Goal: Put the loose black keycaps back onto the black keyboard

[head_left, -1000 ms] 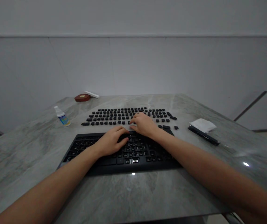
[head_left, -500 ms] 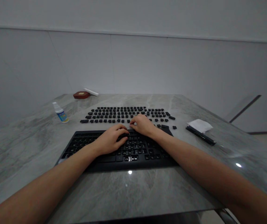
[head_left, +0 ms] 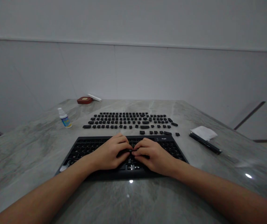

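Observation:
A black keyboard (head_left: 100, 176) lies on the marble tabletop, many of its key sockets bare of caps. Over its middle-right part, my left hand (head_left: 112, 151) and my right hand (head_left: 155, 155) meet at the fingertips. A tiny dark piece, which looks like a keycap (head_left: 131, 151), shows between them. My right hand pinches it with thumb and fingers; the left fingers close in from the other side, their grip partly hidden. Behind the keyboard, loose black keycaps (head_left: 145, 127) lie in several rows.
A small spray bottle (head_left: 65, 120) stands at the left. A red-brown box (head_left: 84, 100) and a white flat object (head_left: 94, 97) lie at the back left. On the right, a white tissue (head_left: 203, 133) lies against a black pen-like object (head_left: 205, 143). A pale wall (head_left: 133, 71) rises behind the table.
My right hand has come back from the keyboard's far edge, beside the loose keycaps, to the left fingertips. The left fingers have drawn closer together. The view has tilted slightly upward.

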{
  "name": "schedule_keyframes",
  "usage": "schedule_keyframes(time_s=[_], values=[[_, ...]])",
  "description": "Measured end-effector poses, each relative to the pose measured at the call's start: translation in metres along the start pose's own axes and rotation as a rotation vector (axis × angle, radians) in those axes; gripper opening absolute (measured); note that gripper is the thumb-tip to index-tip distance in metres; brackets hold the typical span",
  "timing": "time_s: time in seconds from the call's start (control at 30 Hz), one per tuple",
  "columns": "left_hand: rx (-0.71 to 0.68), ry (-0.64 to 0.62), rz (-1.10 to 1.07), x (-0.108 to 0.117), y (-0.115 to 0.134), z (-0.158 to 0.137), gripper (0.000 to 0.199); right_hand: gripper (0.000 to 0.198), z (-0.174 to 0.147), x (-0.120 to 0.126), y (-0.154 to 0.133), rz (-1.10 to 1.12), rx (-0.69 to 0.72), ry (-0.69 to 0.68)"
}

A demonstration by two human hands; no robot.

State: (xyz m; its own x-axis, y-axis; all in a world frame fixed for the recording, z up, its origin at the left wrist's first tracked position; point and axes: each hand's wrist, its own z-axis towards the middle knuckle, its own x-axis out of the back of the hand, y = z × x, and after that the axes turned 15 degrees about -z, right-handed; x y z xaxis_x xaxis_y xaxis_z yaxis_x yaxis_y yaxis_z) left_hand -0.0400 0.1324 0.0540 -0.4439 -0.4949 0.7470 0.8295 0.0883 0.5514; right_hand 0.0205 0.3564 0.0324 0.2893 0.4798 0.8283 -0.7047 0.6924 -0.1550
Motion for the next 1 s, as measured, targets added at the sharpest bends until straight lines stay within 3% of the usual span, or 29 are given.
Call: schedule_keyframes(time_s=[0.07,0.2,0.4,0.7,1.0], values=[[-0.001,-0.074,-0.026,0.006,0.005,-0.003,0.024,0.014,0.001,0.002,0.003,0.031,0.014,-0.003],[0.051,-0.183,-0.019,0.013,0.011,-0.005,0.067,0.009,0.002,0.0,0.002,0.039,-0.027,0.037],[0.139,-0.269,0.087,0.011,0.017,-0.008,0.088,0.009,0.002,-0.003,-0.003,0.035,-0.102,0.05],[0.233,-0.279,0.14,0.011,0.005,-0.008,0.099,0.008,0.003,-0.002,-0.008,0.095,-0.077,0.027],[0.122,-0.213,0.153,0.013,-0.005,0.001,0.098,0.008,0.003,-0.003,-0.004,0.122,-0.088,0.019]])
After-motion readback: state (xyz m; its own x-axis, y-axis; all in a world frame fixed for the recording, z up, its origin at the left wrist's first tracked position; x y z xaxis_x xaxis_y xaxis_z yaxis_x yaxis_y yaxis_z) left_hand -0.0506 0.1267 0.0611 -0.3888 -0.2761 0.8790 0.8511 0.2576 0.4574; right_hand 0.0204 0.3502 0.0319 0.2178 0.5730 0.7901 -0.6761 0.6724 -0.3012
